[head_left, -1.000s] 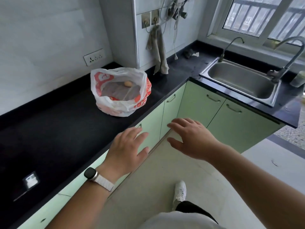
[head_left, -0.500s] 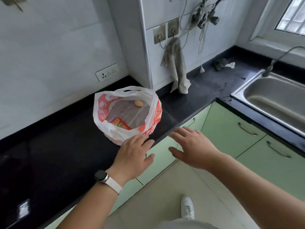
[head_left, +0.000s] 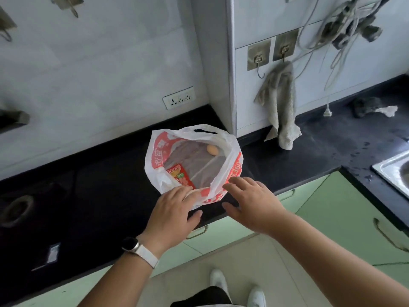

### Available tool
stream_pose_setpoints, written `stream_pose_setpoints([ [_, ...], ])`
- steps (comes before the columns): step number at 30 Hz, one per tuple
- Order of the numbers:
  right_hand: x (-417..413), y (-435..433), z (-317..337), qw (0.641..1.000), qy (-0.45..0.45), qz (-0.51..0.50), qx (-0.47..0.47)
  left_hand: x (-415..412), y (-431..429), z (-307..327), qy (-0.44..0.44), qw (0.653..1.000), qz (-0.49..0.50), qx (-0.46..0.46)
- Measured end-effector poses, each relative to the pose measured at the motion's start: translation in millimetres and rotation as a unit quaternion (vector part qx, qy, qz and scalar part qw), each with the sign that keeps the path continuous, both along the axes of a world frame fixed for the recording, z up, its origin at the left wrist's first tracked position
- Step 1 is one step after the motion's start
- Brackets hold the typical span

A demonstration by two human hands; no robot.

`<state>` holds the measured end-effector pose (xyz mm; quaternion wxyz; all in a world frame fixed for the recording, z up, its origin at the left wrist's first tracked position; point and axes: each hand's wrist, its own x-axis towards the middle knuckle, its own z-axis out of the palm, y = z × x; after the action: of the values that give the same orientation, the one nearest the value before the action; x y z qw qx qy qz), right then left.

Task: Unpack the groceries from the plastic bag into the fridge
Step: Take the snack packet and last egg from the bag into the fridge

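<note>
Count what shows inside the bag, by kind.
Egg: 1
Red packet: 1
Total: 2
Grey wrap beneath them: contents unclear, not counted.

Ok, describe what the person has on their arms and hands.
Both forearms are bare, with no sleeves in view, and neither hand is gloved. The left hand has a watch at its wrist: a dark, rounded face on a white band. The right hand and its wrist carry nothing; no rings show.
</note>
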<state>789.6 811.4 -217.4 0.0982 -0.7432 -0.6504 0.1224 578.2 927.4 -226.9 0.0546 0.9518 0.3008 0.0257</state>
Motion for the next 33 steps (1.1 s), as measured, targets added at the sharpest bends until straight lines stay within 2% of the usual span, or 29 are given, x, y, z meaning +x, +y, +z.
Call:
stream_pose_setpoints([
  [5,5,39,-17,1.0,0.022,0.006,-0.007,3,32,-17,0.015,0.999,0.031,-0.003],
  [22,26,162,-59,0.994,-0.001,0.021,-0.105,82,177,-94,0.012,0.994,-0.013,-0.109],
  [28,43,206,-73,0.991,-0.008,0.011,-0.132,76,204,-102,0.058,0.985,0.044,-0.158],
  [33,62,244,-94,0.987,-0.011,0.017,-0.157,64,223,-102,0.087,0.966,0.135,-0.204],
])
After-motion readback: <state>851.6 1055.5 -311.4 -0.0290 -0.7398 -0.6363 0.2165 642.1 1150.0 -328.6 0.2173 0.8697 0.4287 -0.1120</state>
